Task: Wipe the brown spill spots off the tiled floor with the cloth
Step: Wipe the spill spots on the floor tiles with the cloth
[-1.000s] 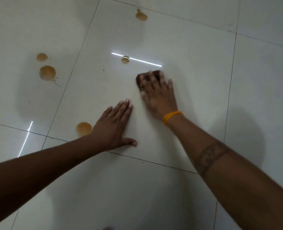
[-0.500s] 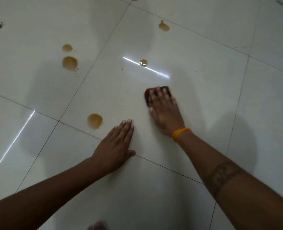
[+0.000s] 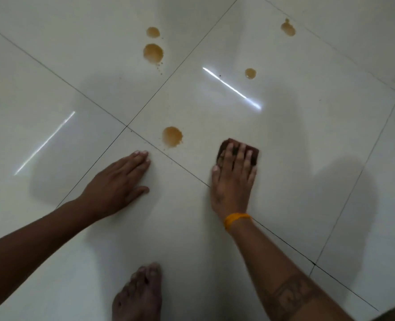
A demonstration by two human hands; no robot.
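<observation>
My right hand (image 3: 232, 181) lies flat on the white tiled floor (image 3: 307, 147), pressing a small dark brown cloth (image 3: 253, 152) under its fingers. A brown spill spot (image 3: 172, 136) sits just left of the cloth, a short gap away. Farther off are a large spot (image 3: 153, 53), a small one (image 3: 153, 32) above it, another small spot (image 3: 250, 73), and one at the far right (image 3: 288, 28). My left hand (image 3: 120, 184) rests palm down on the floor with fingers together, holding nothing, below and left of the nearest spot.
A bare foot (image 3: 138, 295) stands on the tile at the bottom centre, between my forearms. Dark grout lines cross the glossy floor, which shows bright light reflections (image 3: 232, 88).
My right hand has slid the cloth back toward me and nearer the closest spot. The view has shifted so the spots sit farther right and the foot has come into sight.
</observation>
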